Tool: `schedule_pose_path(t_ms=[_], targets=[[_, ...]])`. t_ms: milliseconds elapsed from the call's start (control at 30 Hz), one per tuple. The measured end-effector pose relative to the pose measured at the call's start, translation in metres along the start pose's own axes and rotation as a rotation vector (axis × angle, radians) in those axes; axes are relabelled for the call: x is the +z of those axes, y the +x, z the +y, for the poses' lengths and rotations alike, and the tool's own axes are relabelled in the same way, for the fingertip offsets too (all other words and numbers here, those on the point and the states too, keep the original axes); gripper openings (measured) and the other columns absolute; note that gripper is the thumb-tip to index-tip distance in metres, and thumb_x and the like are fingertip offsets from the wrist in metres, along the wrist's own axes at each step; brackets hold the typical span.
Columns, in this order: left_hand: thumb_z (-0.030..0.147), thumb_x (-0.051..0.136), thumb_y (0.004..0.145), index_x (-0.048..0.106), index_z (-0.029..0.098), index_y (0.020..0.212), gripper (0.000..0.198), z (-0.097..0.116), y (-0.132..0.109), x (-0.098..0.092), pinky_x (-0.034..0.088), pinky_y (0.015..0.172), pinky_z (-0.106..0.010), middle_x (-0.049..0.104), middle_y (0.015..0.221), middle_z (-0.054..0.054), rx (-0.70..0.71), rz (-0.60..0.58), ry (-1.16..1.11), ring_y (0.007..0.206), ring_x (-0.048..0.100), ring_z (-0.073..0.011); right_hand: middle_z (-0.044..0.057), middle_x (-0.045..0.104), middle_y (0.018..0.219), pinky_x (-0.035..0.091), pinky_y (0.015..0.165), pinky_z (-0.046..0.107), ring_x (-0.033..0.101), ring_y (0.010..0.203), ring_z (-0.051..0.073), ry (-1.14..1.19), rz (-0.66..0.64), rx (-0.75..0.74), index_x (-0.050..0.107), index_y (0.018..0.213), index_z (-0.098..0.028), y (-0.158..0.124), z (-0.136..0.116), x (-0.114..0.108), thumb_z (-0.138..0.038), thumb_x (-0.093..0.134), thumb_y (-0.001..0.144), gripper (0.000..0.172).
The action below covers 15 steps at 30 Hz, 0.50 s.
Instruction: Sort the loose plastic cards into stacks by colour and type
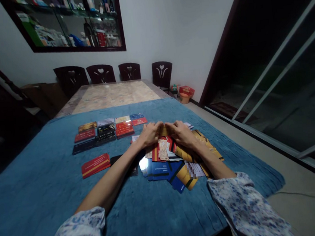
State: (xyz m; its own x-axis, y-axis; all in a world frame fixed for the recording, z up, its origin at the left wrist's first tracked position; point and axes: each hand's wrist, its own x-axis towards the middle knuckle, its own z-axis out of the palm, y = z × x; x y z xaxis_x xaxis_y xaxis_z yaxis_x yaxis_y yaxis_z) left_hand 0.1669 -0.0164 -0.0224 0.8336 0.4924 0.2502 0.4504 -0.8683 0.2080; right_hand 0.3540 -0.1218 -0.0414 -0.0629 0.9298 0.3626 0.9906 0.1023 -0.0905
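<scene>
Both my hands reach forward over a loose heap of cards (170, 161) lying on a blue cloth (40, 183). My left hand (149, 133) and my right hand (182, 133) meet at the far edge of the heap, fingers curled, together pinching a yellowish card (164, 130) between them. The heap holds blue, red, yellow and white cards, fanned out under my wrists. To the left, sorted cards (108, 130) lie in neat rows and small stacks. A red stack (95, 165) sits apart, nearer to me, beside a dark card (115, 160).
The blue cloth covers the near half of a long table (112, 94). Several dark chairs (100, 73) stand at its far end. A wall cabinet (71, 20) with bottles hangs above. A glass door (283, 82) is at right, and a red basket (185, 92) sits on the floor.
</scene>
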Motion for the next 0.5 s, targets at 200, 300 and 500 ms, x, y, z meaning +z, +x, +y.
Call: schedule_pose_path(t_ms=[200, 300, 500], targets=[[0.012, 0.052, 0.083, 0.054, 0.020, 0.135, 0.053, -0.001, 0.000, -0.001, 0.044, 0.095, -0.046, 0.065, 0.118, -0.015, -0.004, -0.021, -0.002, 0.113, 0.059, -0.0316, 0.016, 0.057, 0.113, 0.043, 0.085, 0.038, 0.049, 0.101, 0.029, -0.027, 0.018, -0.032, 0.050, 0.148, -0.018, 0.002, 0.008, 0.006, -0.023, 0.062, 0.090, 0.060], [0.016, 0.055, 0.082, 0.053, 0.021, 0.136, 0.054, -0.002, 0.001, -0.001, 0.044, 0.096, -0.046, 0.063, 0.119, -0.014, -0.015, -0.042, -0.010, 0.115, 0.058, -0.0319, 0.015, 0.057, 0.113, 0.044, 0.085, 0.039, 0.049, 0.101, 0.028, -0.017, 0.020, -0.046, 0.049, 0.147, -0.018, 0.002, 0.011, 0.007, -0.028, 0.062, 0.091, 0.059], [0.019, 0.060, 0.081, 0.055, 0.019, 0.134, 0.053, -0.001, 0.001, -0.001, 0.043, 0.099, -0.048, 0.061, 0.123, -0.014, -0.040, -0.074, -0.031, 0.120, 0.056, -0.0329, 0.015, 0.059, 0.111, 0.044, 0.086, 0.039, 0.050, 0.099, 0.027, -0.025, 0.007, -0.019, 0.050, 0.144, -0.016, 0.002, 0.014, 0.010, -0.030, 0.054, 0.096, 0.051]])
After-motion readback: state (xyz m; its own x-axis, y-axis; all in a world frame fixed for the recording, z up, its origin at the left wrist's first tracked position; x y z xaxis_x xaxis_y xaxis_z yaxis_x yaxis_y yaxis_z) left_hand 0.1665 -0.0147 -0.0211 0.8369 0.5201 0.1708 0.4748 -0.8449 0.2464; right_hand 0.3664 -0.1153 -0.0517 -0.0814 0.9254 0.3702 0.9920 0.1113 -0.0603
